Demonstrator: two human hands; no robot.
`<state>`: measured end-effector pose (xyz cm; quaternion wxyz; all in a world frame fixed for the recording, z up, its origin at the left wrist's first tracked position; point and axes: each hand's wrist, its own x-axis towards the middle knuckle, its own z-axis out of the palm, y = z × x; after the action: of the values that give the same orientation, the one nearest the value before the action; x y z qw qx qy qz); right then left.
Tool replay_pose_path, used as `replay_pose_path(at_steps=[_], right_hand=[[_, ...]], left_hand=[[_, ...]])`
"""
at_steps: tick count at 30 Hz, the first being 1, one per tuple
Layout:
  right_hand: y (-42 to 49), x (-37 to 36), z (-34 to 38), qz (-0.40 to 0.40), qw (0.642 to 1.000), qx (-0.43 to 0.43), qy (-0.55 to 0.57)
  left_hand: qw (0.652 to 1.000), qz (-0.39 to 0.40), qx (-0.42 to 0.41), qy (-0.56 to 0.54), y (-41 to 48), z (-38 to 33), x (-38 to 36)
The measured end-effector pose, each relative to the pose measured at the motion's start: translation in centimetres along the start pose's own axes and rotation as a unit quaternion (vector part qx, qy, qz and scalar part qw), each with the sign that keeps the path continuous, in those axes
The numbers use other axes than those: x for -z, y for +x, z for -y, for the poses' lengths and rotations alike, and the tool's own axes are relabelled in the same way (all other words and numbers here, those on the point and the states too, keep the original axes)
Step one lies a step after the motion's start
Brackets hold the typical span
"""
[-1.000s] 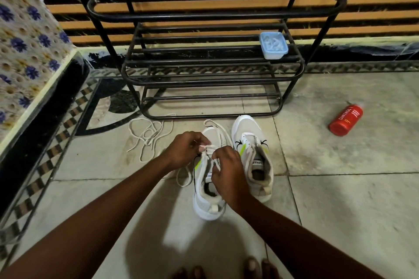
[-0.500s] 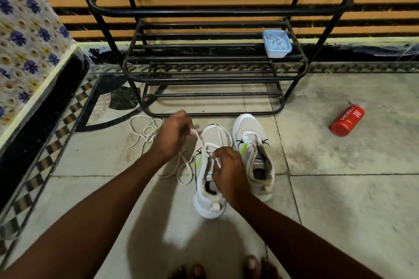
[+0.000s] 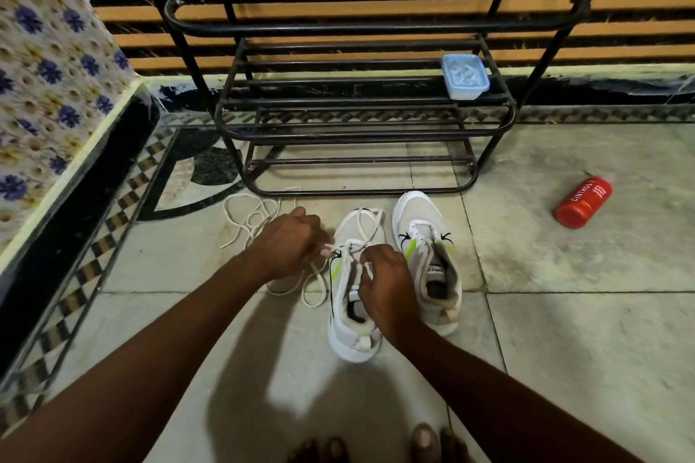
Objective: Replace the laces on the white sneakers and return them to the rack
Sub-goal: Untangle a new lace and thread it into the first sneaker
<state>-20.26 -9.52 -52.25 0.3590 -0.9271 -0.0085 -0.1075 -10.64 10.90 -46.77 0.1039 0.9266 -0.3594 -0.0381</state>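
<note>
**Lacing the near sneaker on the floor**

Two white sneakers stand side by side on the tiled floor [image 3: 564, 331], toes towards the black metal rack [image 3: 361, 28]. The near sneaker [image 3: 340, 297] has a white lace [image 3: 351, 245] through its upper eyelets, with slack looped over the toe and on the tile to its left. The left hand [image 3: 289, 242], fingers curled, pinches the lace just beside the shoe's left edge. The right hand [image 3: 387, 282] curls over the tongue and grips the lace at the eyelets. The other sneaker [image 3: 425, 233] stands untouched, just to the right. A loose lace [image 3: 251, 216] lies tangled near the rack's foot. A pale blue container [image 3: 465, 76] sits on a rack shelf; a red bottle [image 3: 583, 202] lies well apart on the right.
</note>
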Motion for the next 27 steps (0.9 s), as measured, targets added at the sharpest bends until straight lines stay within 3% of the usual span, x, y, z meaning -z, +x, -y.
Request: replay_pose_path(at_steps=[3,5,6,8,9,10,11,12,13,14,15,16,17,19,21,22,23,24,25,26,27], right_hand=[[0.0,0.1,0.0,-0.008,1.0,0.008,0.0],[0.0,0.1,0.0,-0.015,1.0,0.011,0.004],[0.0,0.1,-0.1,-0.019,1.0,0.011,0.005],[0.0,0.0,-0.1,-0.02,1.0,0.014,0.004],[0.0,0.0,-0.1,-0.019,1.0,0.014,0.001],[-0.1,0.0,-0.1,-0.019,1.0,0.014,-0.002],[0.0,0.0,0.0,-0.017,1.0,0.014,-0.005],[0.0,0.0,-0.1,-0.013,1.0,0.013,-0.009],[0.0,0.0,-0.1,-0.008,1.0,0.012,-0.012],[0.0,0.0,0.0,-0.005,1.0,0.011,-0.014],[0.0,-0.1,0.0,-0.002,1.0,0.009,-0.015],[0.1,-0.1,-0.1,0.0,1.0,0.007,-0.015],[0.1,0.0,0.0,0.0,1.0,0.006,-0.016],[0.0,0.0,-0.1,-0.002,1.0,0.007,-0.018],[0.0,0.0,-0.2,-0.004,1.0,0.01,-0.02],[0.0,0.0,-0.1,-0.006,1.0,0.009,-0.02],[0.0,-0.1,-0.1,-0.009,1.0,0.007,-0.019],[0.1,-0.1,-0.1,-0.012,1.0,0.004,-0.017],[0.1,-0.1,-0.1,-0.014,1.0,0.001,-0.017],[0.1,-0.1,0.0,-0.014,1.0,-0.001,-0.018],[0.1,-0.1,0.1,-0.014,1.0,0.0,-0.022]], left_hand=[[0.986,-0.151,0.042,-0.065,0.5,-1.1,0.2],[0.931,-0.264,0.134,-0.211,1.1,-1.9,1.0],[0.866,-0.303,0.182,-0.354,1.5,-2.4,1.6],[0.636,-0.338,0.261,-0.642,2.0,-3.6,2.6],[0.584,-0.335,0.275,-0.687,1.8,-4.0,2.6],[0.613,-0.33,0.276,-0.663,1.5,-4.0,2.4],[0.725,-0.319,0.258,-0.553,0.9,-3.7,2.0],[0.86,-0.266,0.201,-0.386,0.3,-3.1,1.4],[0.954,-0.171,0.129,-0.209,-0.1,-2.8,0.9],[0.993,-0.07,0.071,-0.065,-0.2,-2.6,0.6],[0.998,0.009,0.048,0.033,-0.2,-2.8,0.5],[0.993,0.041,0.062,0.087,0.0,-3.1,0.5],[0.992,0.025,0.075,0.099,0.3,-3.6,0.7],[0.991,-0.076,0.101,0.039,0.9,-3.6,0.8],[0.962,-0.184,0.163,-0.12,0.9,-2.9,0.8],[0.918,-0.227,0.212,-0.249,0.9,-2.6,1.1],[0.83,-0.262,0.263,-0.417,1.0,-2.8,1.5],[0.721,-0.283,0.302,-0.556,1.0,-3.2,1.8],[0.643,-0.293,0.32,-0.632,1.1,-3.6,1.8],[0.628,-0.296,0.321,-0.644,0.9,-3.8,2.0],[0.688,-0.302,0.308,-0.584,0.6,-3.6,2.1]])
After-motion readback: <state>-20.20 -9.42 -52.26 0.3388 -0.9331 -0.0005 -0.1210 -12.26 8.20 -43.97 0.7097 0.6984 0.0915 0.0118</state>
